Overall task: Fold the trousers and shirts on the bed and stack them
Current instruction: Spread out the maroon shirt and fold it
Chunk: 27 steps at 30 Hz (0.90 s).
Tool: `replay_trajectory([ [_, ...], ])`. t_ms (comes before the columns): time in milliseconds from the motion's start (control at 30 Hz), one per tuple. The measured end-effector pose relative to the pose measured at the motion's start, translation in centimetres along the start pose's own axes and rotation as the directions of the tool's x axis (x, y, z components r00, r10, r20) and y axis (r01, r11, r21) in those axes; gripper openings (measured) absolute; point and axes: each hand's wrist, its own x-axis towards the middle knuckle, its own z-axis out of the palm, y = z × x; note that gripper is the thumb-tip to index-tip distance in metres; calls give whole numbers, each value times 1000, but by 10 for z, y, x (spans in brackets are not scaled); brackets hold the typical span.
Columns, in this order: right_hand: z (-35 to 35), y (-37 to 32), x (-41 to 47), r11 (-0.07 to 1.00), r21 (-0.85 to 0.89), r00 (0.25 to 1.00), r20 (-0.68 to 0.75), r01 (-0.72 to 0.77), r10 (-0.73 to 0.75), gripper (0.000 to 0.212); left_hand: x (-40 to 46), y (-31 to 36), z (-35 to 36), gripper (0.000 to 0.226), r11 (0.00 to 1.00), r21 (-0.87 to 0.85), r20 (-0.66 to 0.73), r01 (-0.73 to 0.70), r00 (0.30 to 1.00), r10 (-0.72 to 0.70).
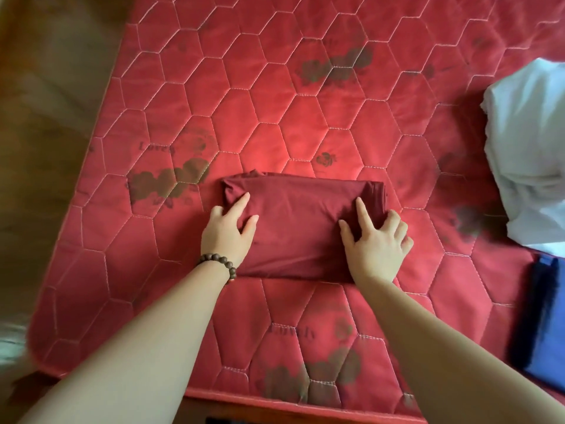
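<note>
Folded maroon garment [301, 223] at centre of the red quilted bed [275, 102], long axis running 9 to 3 o'clock. Left hand [227, 231] flat on its 9 o'clock end, fingers spread, nothing gripped; right hand [374, 240] likewise pressing the 3 o'clock end, fingers splayed — neither pinching cloth. Folded blue piece [541, 319] at 4 o'clock, near the bed edge — likely the stack, so nearer the right hand. Loose white garment [529, 154] at 2 o'clock, not yet folded. Probably a carry rightward along the long axis.
</note>
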Motion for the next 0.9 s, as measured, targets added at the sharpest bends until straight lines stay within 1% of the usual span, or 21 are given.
replay_trajectory([
  [67, -8, 9, -2, 997, 76, 999, 44, -13, 10, 55, -3, -2, -2, 47, 998, -65, 52, -18, 998, 21],
  [133, -16, 17, -1, 987, 158, 993, 121, -26, 6, 53, -7, -2, -4, 47, 992, -125, 85, -10, 996, 21],
  [200, -21, 27, 0, 969, 243, 981, 193, -31, -17, 48, -9, 1, -4, 49, 993, -120, 98, -4, 995, 16],
  [267, -25, 38, -2, 942, 333, 974, 223, -35, -43, 45, -14, 10, -5, 51, 996, -93, 99, -4, 995, 13],
  [400, -43, 64, -17, 923, 382, 991, 135, -43, -9, 42, -37, 42, -3, 56, 994, -23, 55, -109, 992, 110],
  [533, -83, 115, -37, 922, 384, 998, 27, -56, 50, 41, -72, 94, 10, 59, 987, -36, 63, -158, 985, 160],
  [633, -120, 176, -49, 938, 334, 991, -50, -97, 120, 41, -106, 148, 27, 60, 974, -51, 111, -220, 968, 225],
  [733, -155, 247, -58, 944, 284, 971, -119, -166, 206, 43, -144, 208, 52, 60, 942, -92, 159, -322, 929, 333],
  [900, -193, 363, -68, 951, 173, 946, -156, -258, 285, 43, -198, 296, 111, 60, 896, -152, 260, -416, 858, 443],
])
